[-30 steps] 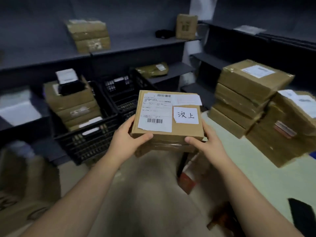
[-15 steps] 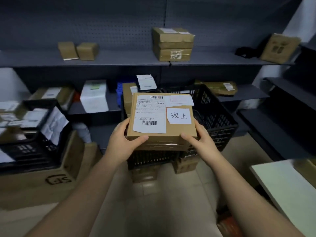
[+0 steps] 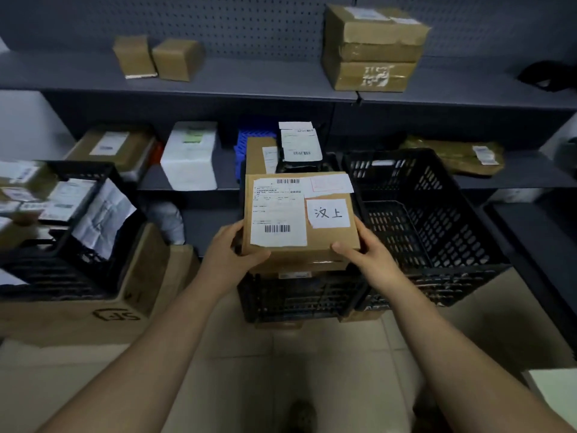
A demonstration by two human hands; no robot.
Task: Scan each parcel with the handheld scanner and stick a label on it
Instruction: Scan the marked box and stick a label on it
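I hold a flat brown cardboard parcel [image 3: 324, 245] level in front of me with both hands. Its top carries a white shipping label with barcodes and a smaller white sticker [image 3: 328, 213] with handwritten characters. My left hand [image 3: 229, 259] grips its left near corner, thumb on top. My right hand [image 3: 367, 256] grips the right near corner the same way. The parcel hovers over the near edge of a black plastic crate [image 3: 299, 295] that holds other parcels. No scanner is in view.
An empty black crate [image 3: 437, 226] stands right of the parcel. Another black crate [image 3: 62, 264] full of parcels sits on a big cardboard box [image 3: 103, 310] at the left. Grey shelves [image 3: 249, 79] behind hold several boxes. A table corner [image 3: 552, 392] shows at the lower right.
I have turned left, away from the table with the stacked parcels, toward the shelves and crates. The parcel stays in both hands and now sits over the middle crate.
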